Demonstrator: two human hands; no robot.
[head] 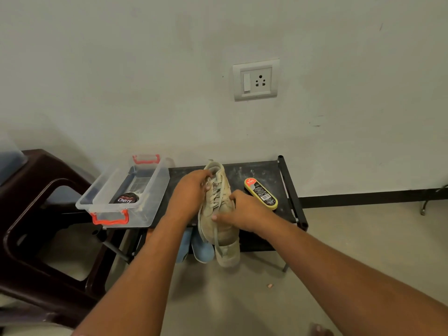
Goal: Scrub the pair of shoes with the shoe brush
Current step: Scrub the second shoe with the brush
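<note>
Against a pale wall with a switch-and-socket plate, your black surface carries a clear box with orange latches on the left, a tin reading "Cherry" inside it, and the yellow-backed shoe brush marked "Kiwi" on the right. Your left hand curls round the far end of a beige laced shoe. Your right hand grips its near part over the surface's near edge. Its mate sits below, beside blue shoes.

The second beige shoe hides largely behind the held beige lace-up shoe. The brown plastic chair runs off the left edge; print on the yellow-rimmed shoe brush is unreadable.
</note>
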